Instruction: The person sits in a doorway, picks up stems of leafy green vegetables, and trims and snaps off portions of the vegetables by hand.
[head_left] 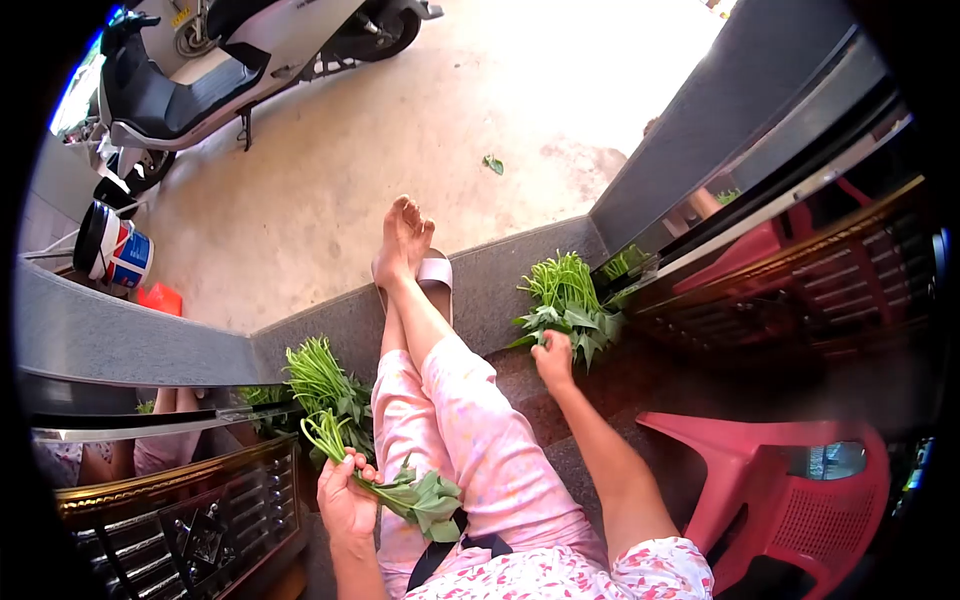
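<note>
My left hand (pixel 347 495) is closed around a small bunch of leafy greens (pixel 425 502), held over my lap. Its pale green stems point up and left, and the broad leaves droop to the right. My right hand (pixel 553 360) reaches out to a pile of leafy greens (pixel 565 290) on the dark stone step, fingers closed at the leaves on its near edge. Exactly which leaf it pinches is partly hidden by the fingers. A second pile of greens (pixel 318 372) lies beside my left leg, stems upward, just beyond my left hand.
A pink plastic chair (pixel 690 440) stands at my right. Dark doors with metal grilles (pixel 215 520) flank both sides. Past the stone sill (pixel 500 255) are a loose leaf (pixel 492 164), a parked scooter (pixel 185 105), a paint bucket (pixel 125 255) and a red object (pixel 160 299).
</note>
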